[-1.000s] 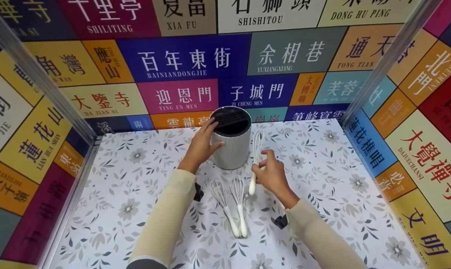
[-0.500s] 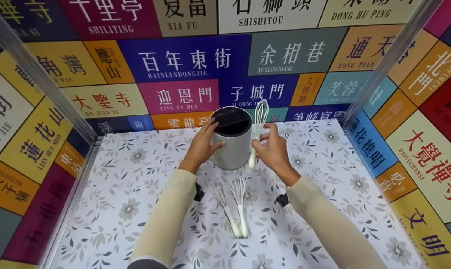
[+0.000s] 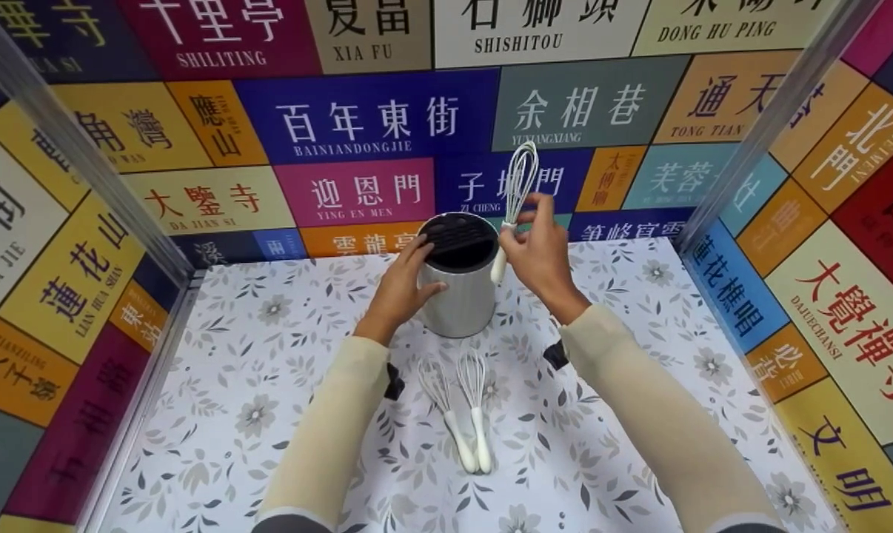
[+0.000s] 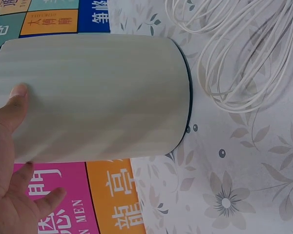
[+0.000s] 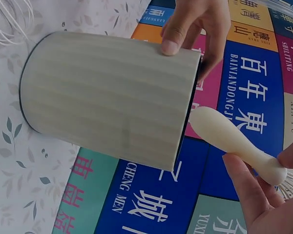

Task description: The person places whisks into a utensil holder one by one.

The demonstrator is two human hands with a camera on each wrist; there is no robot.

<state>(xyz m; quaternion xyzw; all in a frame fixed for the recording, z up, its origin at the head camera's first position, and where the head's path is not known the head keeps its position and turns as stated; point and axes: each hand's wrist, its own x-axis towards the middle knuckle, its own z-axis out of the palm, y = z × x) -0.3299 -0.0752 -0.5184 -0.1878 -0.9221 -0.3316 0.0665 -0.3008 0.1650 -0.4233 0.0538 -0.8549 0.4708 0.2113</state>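
A pale grey cylindrical utensil holder [image 3: 457, 300] with a black ridged insert stands upright near the back wall. My left hand [image 3: 402, 285] grips its left side near the rim, thumb on the front; in the left wrist view the thumb [image 4: 18, 100] lies flat against the wall. At the right of the rim, my right hand [image 3: 543, 248] pinches a white whisk [image 3: 519, 181] where handle meets wires. Its wires point up and its handle hangs down. The right wrist view shows the handle's rounded end [image 5: 202, 121] close to the rim, overlapping it slightly.
Two more white whisks [image 3: 465, 422] lie side by side on the floral-patterned table [image 3: 269, 414], in front of the holder. Panels with large printed characters [image 3: 365, 115] form the back and side walls, and the back one rises right behind the holder.
My right hand has lifted the whisk off its place beside the holder, up to rim height and above. The left hand, the holder and the two lying whisks have stayed put.
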